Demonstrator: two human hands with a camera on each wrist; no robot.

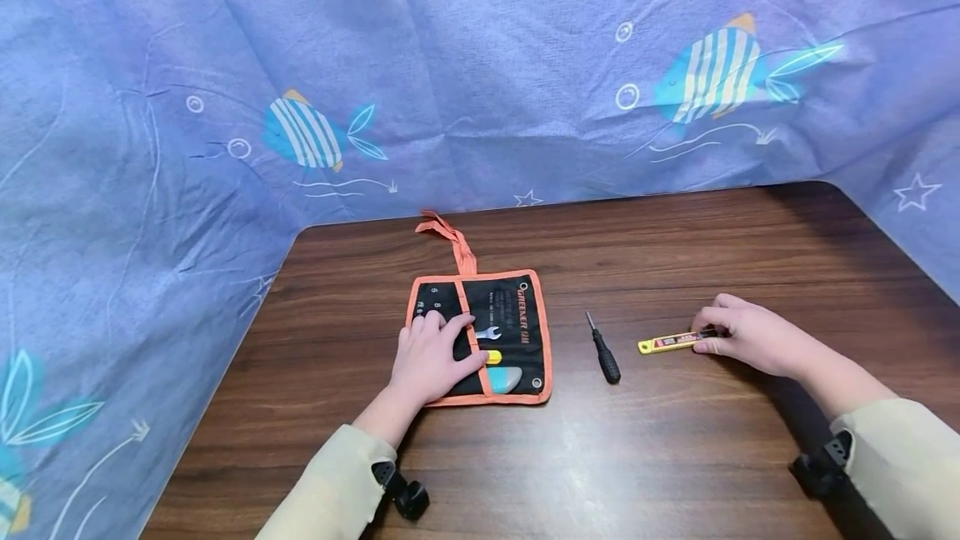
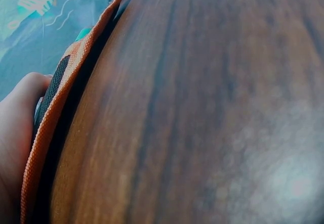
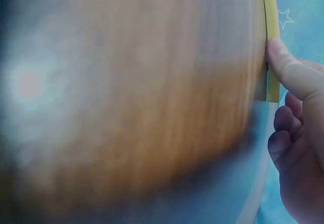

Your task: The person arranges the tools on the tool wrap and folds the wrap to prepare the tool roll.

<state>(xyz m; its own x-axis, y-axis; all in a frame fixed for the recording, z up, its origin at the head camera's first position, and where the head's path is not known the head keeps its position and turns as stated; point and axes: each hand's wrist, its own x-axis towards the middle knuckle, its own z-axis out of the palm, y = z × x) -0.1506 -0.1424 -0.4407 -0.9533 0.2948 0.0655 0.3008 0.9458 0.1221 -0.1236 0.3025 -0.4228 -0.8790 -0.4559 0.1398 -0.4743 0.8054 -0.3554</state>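
A black tool pouch [image 1: 517, 307] with orange edging lies flat on the table, lettered GREENER. My left hand [image 1: 431, 357] rests on its left half, thumb against the orange strip. Beside the thumb, a silver wrench [image 1: 489, 333], a yellow tool end [image 1: 493, 357] and a teal-and-grey handle [image 1: 505, 379] stick out of the pocket. To the right, my right hand [image 1: 750, 340] pinches a flat yellow tool [image 1: 667, 343] with a red-and-black label and a hole at its end; its exact kind is unclear. Between the hands lies a black-handled screwdriver [image 1: 606, 357].
The pouch's orange tie [image 1: 453, 240] trails toward the back edge of the brown wooden table [image 1: 600, 465]. A blue fish-print cloth [image 1: 480, 65] hangs behind and at the sides. Each sleeve carries a black wrist camera [image 1: 408, 497].
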